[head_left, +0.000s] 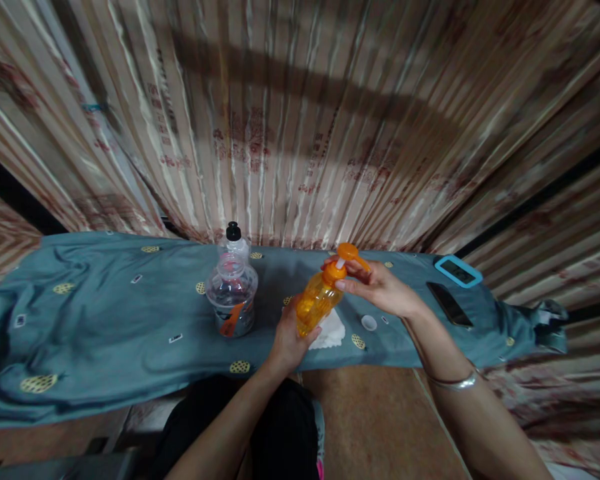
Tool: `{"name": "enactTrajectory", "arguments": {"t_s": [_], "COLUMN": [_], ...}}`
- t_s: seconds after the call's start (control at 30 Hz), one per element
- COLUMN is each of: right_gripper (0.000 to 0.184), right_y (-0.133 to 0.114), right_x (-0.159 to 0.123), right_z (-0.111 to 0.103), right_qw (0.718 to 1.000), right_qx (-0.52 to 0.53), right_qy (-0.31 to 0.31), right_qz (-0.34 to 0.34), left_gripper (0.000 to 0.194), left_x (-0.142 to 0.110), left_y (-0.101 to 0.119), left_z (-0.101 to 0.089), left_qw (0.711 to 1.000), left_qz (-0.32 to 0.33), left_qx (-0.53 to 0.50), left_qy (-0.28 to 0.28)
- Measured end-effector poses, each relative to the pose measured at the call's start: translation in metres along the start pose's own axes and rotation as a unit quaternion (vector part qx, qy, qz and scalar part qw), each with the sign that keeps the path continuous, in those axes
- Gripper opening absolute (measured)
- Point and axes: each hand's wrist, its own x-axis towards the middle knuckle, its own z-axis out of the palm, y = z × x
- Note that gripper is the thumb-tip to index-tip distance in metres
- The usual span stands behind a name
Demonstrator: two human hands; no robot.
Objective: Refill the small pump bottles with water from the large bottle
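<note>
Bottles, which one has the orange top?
The tilted orange bottle, with the left hand on its body and the right hand at its top. The bottle standing behind the clear tub has a black cap.

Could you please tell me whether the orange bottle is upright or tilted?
Tilted: the orange bottle leans, its pump head well to the right of its base.

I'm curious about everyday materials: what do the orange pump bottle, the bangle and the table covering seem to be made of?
The orange pump bottle looks like glossy, tinted plastic: its wall is see-through and catches highlights. The bangle seems polished metal, going by its silvery sheen. The table covering appears to be smooth fabric, since it wrinkles and drapes; which fibre, I can't tell.
</note>
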Motion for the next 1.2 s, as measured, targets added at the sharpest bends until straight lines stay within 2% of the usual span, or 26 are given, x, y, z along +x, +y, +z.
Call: {"name": "enactTrajectory", "arguments": {"t_s": [0.3,0.47,0.6,0.73,0.83,0.93,1.07,1.2], "right_gripper": [0.042,0.042,0.042,0.038,0.039,0.043,0.047,0.066], "right_y": [0.003,0.000,-0.006,-0.010,-0.007,-0.002,0.004,0.008], "right_x": [0.003,0.003,-0.002,-0.005,-0.005,-0.005,-0.009,-0.012], "right_z": [-0.005,0.001,0.014,0.037,0.055,0.064,0.059,0.040], "right_qw": [0.999,0.998,0.988,0.957,0.932,0.919,0.937,0.976], "right_qx": [-0.012,-0.052,-0.124,-0.195,-0.213,-0.208,-0.159,-0.057], "right_qy": [-0.025,0.004,0.089,0.214,0.292,0.336,0.310,0.210], "right_qz": [-0.017,-0.026,-0.013,0.015,0.015,0.016,0.022,-0.011], "left_gripper": [0.070,0.069,0.069,0.071,0.073,0.073,0.072,0.072], "left_x": [-0.001,-0.001,-0.002,-0.002,-0.003,-0.004,-0.004,-0.004], "left_y": [-0.002,-0.001,-0.002,-0.005,-0.008,-0.010,-0.010,-0.008], "left_z": [-0.001,-0.001,0.000,0.001,0.002,0.002,0.001,0.000], "left_qw": [1.000,1.000,1.000,1.000,1.000,1.000,1.000,1.000], "left_qz": [0.001,0.004,0.007,0.001,-0.011,-0.013,-0.008,-0.009], "left_qx": [0.000,-0.001,-0.001,-0.013,-0.019,-0.024,-0.025,-0.017], "left_qy": [0.008,0.009,0.014,0.017,0.013,0.005,0.008,0.006]}}
